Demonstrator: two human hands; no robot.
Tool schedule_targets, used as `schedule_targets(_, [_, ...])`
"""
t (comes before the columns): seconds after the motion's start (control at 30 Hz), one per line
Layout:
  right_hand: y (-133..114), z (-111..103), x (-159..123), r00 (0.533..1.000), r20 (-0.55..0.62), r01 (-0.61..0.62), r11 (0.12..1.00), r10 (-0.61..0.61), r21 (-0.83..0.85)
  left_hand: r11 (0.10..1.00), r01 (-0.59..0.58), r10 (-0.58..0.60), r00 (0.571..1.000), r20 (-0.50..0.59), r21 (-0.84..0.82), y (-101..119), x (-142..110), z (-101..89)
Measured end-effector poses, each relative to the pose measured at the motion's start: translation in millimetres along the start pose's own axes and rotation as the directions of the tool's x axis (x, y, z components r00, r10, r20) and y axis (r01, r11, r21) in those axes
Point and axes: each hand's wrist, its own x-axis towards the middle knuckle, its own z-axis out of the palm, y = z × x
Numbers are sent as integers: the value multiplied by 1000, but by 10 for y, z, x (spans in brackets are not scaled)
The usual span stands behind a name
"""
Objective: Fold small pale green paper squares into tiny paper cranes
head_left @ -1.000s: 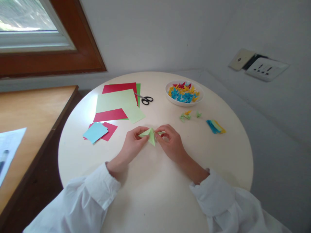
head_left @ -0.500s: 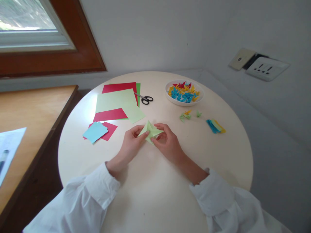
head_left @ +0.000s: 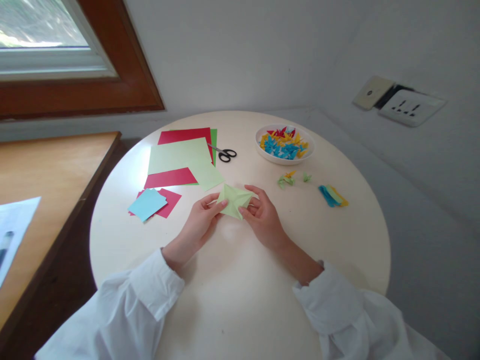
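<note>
A light green folded paper piece (head_left: 234,200) is held just above the round cream table (head_left: 240,280), near its middle. My left hand (head_left: 202,220) pinches its left edge between thumb and fingers. My right hand (head_left: 262,217) grips its right side, fingers curled round the edge. The piece now looks like a flattened square with creases across it. Both white sleeves rest at the table's near edge.
Red, green and light green sheets (head_left: 180,157) and a light blue square (head_left: 147,204) lie at the left. Black scissors (head_left: 224,153) sit behind. A white bowl (head_left: 284,144) holds several small coloured folded pieces; loose folded bits (head_left: 288,177) and a paper-strip stack (head_left: 333,195) lie right. A wooden desk (head_left: 45,185) stands left.
The green piece has been opened out from a narrow pointed shape into a wider flat square. Both hands shifted slightly away from me with it.
</note>
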Motion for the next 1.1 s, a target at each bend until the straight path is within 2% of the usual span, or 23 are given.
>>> schedule_targets(0.2, [-16,-21,3,1000,2,-10,999,10,31,997,68,-66,996,51,-36,29,-6,10])
schedule_targets(0.27, [-17,-23,2,1000,11,1,999,-1,37,995,79,-77,996,39,-53,30,-5,13])
schedule_targets(0.4, [-6,-25,6,999,-14,33,998,-33,45,999,47,-49,993,-110,-27,15,6,11])
schedule_targets(0.5, [6,-35,13,997,-57,53,997,-50,55,992,-21,48,975,-217,127,7,16,1])
schedule_targets(0.57, [10,-41,15,996,-66,60,997,-57,49,967,-55,118,962,-246,249,4,19,-8])
schedule_targets(0.73, [-2,-40,7,997,-46,62,998,-60,28,905,-104,207,955,-213,412,-16,17,-30])
schedule_targets(0.93, [-17,-34,-9,997,-21,69,997,-69,-20,894,-114,206,963,-172,433,-38,9,-25])
schedule_targets(1.0, [-17,-40,-8,995,-36,93,994,-95,-57,894,-127,220,960,-175,430,-31,4,-12])
schedule_targets(1.1, [-13,-53,-2,978,-122,150,975,-171,-164,885,-148,254,948,-190,442,-6,-3,9])
